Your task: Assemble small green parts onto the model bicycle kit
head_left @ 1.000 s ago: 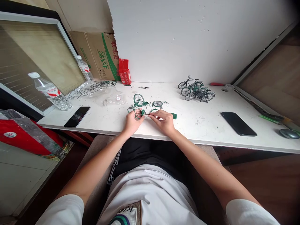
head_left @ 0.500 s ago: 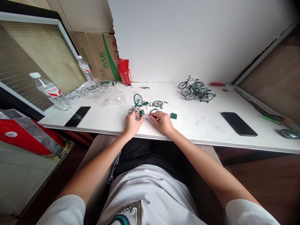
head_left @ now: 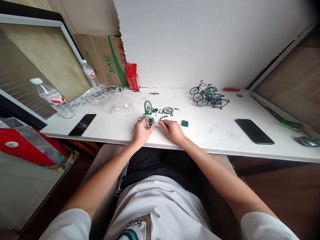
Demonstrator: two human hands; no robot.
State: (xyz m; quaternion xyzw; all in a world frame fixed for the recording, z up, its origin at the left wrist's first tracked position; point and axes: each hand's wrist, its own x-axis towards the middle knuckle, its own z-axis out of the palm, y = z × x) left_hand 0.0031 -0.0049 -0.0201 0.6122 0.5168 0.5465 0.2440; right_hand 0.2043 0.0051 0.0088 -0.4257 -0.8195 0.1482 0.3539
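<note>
Slippage is the chief hazard, judged from beside the desk [head_left: 120,129]. The left hand [head_left: 142,131] is closed, thumb against fingers, on the frame of a small green model bicycle [head_left: 147,113], which sits just in from the middle of the desk's front edge, its attached wheel standing upright toward the back edge. The right hand [head_left: 174,130] is pinched at thumb and fingertips on a thin tool [head_left: 156,123], the shaft directed leftward at a rounded green part [head_left: 152,121] beside the left thumb. Whether the tip touches that part, I cannot tell. Excess sideways force could carry the tip off the part and into the left thumb. Excess squeeze by the left hand could bend or snap the frame, since its members look slender. Too light a hold could let the frame rotate under the tool. Loose pieces present a second hazard: a flat wheel [head_left: 168,110] and a curved green strip [head_left: 163,117] lie between the hands and the back edge, and a square green piece [head_left: 185,123] lies beyond the right hand, toward the desk's right end. A sweep of the right wrist could displace the square piece. Anything dropped close to the front edge could roll over it into the lap or onto the floor and be lost.
</note>
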